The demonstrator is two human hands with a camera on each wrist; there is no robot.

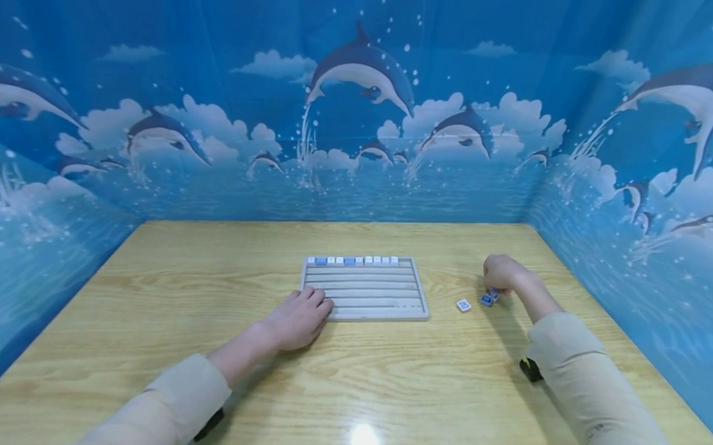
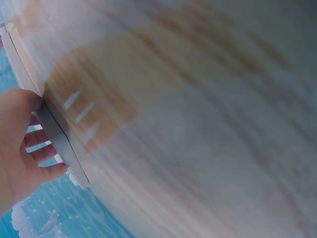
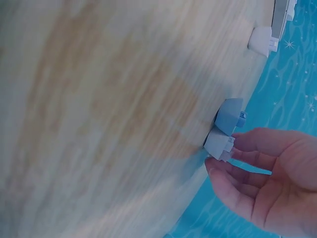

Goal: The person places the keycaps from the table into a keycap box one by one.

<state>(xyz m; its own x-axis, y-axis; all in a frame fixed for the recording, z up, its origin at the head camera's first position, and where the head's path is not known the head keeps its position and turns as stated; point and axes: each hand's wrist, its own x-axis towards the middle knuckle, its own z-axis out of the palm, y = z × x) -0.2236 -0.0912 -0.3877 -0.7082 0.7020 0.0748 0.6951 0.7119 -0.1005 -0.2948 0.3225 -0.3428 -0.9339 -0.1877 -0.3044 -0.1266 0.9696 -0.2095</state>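
Note:
A grey keyboard-shaped tray (image 1: pixel 366 292) with lengthwise steps lies on the table, white and blue keycaps (image 1: pixel 349 261) lined along its far row. My left hand (image 1: pixel 299 317) holds the tray's near left corner; in the left wrist view the thumb (image 2: pixel 30 99) is at the front edge, fingers over the top. Off to the right, my right hand (image 1: pixel 505 273) pinches a pale keycap (image 3: pixel 218 144) between thumb and fingertips, low at the tabletop. Right against it sits a blue keycap (image 1: pixel 487 300). A white keycap (image 1: pixel 463 305) lies between these and the tray.
The wood-grain table (image 1: pixel 386 374) is bounded at the back and sides by a blue dolphin-print curtain (image 1: pixel 358 183). A dark strapped device (image 1: pixel 530 369) shows under the right sleeve. Light glares off the table's near middle.

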